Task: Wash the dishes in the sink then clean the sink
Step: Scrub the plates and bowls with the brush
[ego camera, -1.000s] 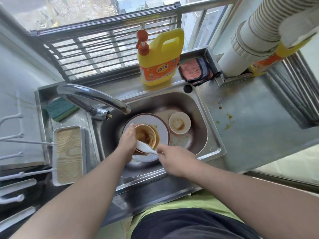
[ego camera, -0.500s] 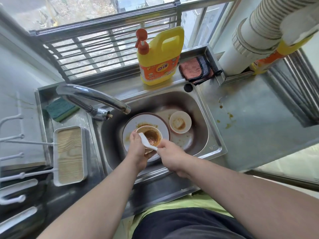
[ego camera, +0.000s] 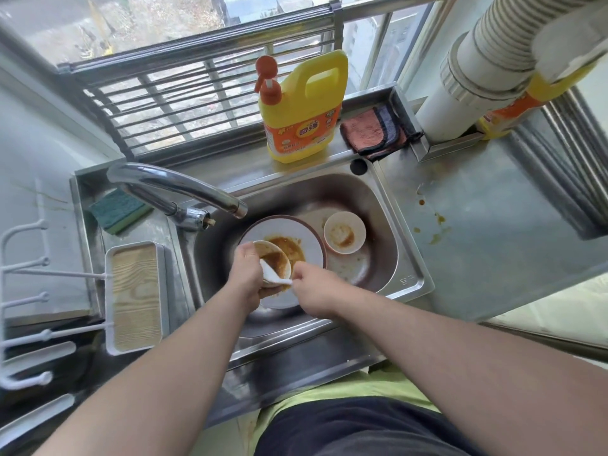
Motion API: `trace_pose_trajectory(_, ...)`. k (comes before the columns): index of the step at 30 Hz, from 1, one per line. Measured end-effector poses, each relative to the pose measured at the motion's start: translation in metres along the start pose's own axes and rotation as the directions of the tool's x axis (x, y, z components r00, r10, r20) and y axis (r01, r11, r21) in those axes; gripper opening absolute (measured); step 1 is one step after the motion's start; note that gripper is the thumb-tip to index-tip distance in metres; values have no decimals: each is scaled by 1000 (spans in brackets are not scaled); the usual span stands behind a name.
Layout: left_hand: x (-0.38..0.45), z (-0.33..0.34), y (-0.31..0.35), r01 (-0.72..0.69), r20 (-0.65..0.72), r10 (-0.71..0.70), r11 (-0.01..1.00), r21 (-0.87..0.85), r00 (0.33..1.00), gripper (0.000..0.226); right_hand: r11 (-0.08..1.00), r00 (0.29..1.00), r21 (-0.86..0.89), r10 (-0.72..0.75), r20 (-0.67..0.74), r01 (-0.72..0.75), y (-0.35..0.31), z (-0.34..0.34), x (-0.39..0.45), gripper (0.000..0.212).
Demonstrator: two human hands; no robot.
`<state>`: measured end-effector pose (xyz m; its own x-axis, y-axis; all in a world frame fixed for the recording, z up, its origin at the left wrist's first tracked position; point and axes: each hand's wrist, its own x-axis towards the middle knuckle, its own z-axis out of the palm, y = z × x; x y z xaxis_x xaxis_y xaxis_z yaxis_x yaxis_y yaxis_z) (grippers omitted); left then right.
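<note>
Your left hand (ego camera: pixel 247 273) grips the small white sauce-smeared bowl (ego camera: pixel 274 261), tipped over the round white brown-rimmed plate (ego camera: pixel 296 245) in the stainless steel sink (ego camera: pixel 378 205). Your right hand (ego camera: pixel 314 291) pinches the white ceramic spoon (ego camera: pixel 273 276), its scoop inside that bowl. A second small white bowl (ego camera: pixel 344 232) sits right of the plate, on the sink floor. The chrome tap (ego camera: pixel 184 189) arches over the left edge. A yellow detergent bottle (ego camera: pixel 302 106) stands on the back ledge, a green sponge (ego camera: pixel 120 210) far left.
</note>
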<state>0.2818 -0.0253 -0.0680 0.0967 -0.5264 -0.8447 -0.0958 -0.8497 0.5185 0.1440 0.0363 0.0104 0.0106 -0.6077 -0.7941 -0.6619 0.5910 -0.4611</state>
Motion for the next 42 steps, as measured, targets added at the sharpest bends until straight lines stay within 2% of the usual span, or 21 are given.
trace_pose_trajectory(2,-3,1,-10,-10,-26,11,999,37,1000,29,991,1000,136,5,10,-6,-11,3,4,19)
trace_pose_trajectory(4,2,-2,-16,-60,-43,64,993,104,997,28,982,999,187,20,-38,-13,-6,3,11,17)
trace_pose_trajectory(6,4,-6,-14,-162,-54,178,963,215,983,29,983,997,181,25,-72,-12,11,1,18,16)
trace_pose_trajectory(8,1,-11,-12,-286,-26,315,890,356,949,38,975,998,221,27,-52,-15,29,-1,23,15)
trace_pose_trajectory(11,2,-17,-16,-447,101,483,685,576,870,59,944,999,330,25,-36,-12,49,-5,30,14)
trace_pose_trajectory(13,1,-18,-20,-511,165,584,498,701,795,66,931,999,364,40,-35,-25,58,-8,36,14)
trace_pose_trajectory(17,3,-17,-35,-508,327,687,72,858,649,78,935,999,354,37,-10,-31,69,-15,42,13)
trace_pose_trajectory(18,3,-16,-38,-490,350,697,2,872,625,82,937,999,348,32,-1,-30,72,-18,43,13)
trace_pose_trajectory(20,5,-13,-44,-461,353,702,-38,886,619,88,942,999,335,32,-1,-30,79,-23,46,13)
trace_pose_trajectory(21,3,-9,-46,-454,334,695,-13,891,637,87,943,999,333,36,-12,-30,83,-27,48,13)
trace_pose_trajectory(22,-1,-1,-45,-449,290,686,60,891,667,83,943,999,332,38,-30,-26,87,-30,49,12)
trace_pose_trajectory(24,-10,20,-40,-435,103,656,367,822,747,71,940,996,340,34,-87,-2,98,-39,52,11)
trace_pose_trajectory(26,-10,47,-34,-386,-104,534,719,578,839,59,929,991,368,23,-135,28,111,-52,51,10)
trace_pose_trajectory(27,-9,61,-30,-342,-176,429,861,377,886,54,923,988,382,20,-152,40,117,-60,50,10)
trace_pose_trajectory(28,-7,75,-26,-265,-211,293,953,148,933,51,917,985,394,17,-169,52,124,-69,49,10)
trace_pose_trajectory(29,-3,89,-24,-165,-201,152,985,-48,968,48,913,982,403,14,-189,65,131,-77,49,11)
trace_pose_trajectory(30,2,102,-22,-77,-171,47,983,-168,984,47,908,978,411,10,-206,78,138,-85,48,11)
trace_pose_trajectory(31,8,114,-22,-16,-143,-14,977,-211,990,46,904,976,419,7,-220,88,145,-93,48,11)
trace_pose_trajectory(33,27,136,-30,27,-121,-50,982,-188,991,45,893,974,439,3,-226,99,156,-106,49,11)
trace_pose_trajectory(39,39,170,-31,3,-157,-16,997,-80,987,33,912,985,408,45,-166,28,173,-113,53,9)
trace_pose_trajectory(42,37,152,-28,-42,-196,59,995,85,979,18,907,991,420,47,-128,11,166,-108,53,10)
